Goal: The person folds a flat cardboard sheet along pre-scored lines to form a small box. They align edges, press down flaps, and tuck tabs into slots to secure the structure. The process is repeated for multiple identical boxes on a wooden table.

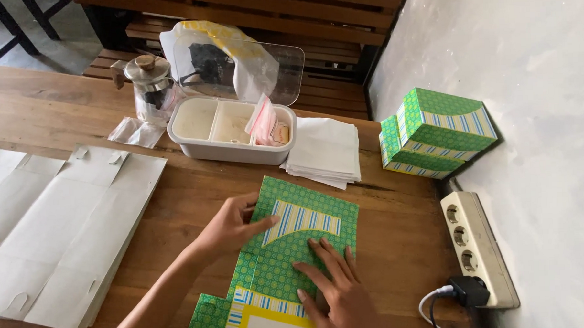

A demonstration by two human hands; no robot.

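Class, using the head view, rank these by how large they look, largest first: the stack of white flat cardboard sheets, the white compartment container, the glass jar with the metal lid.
1. Stack of white flat cardboard sheets
2. White compartment container
3. Glass jar

The sheets lie nearer the camera, which exaggerates their lead.

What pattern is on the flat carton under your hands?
Green with small dots, plus blue, yellow and white striped bands: flat carton, clearest in the head view.

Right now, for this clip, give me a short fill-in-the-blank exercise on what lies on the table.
1. Both hands, left hand and right hand, press flat on a green patterned sheet of ____.
2. Two folded green boxes stand against the ____.
3. The clear lid of the white container is ____.
4. A black plug sits in the white ____.

Missing words: cardboard; wall; open; power strip
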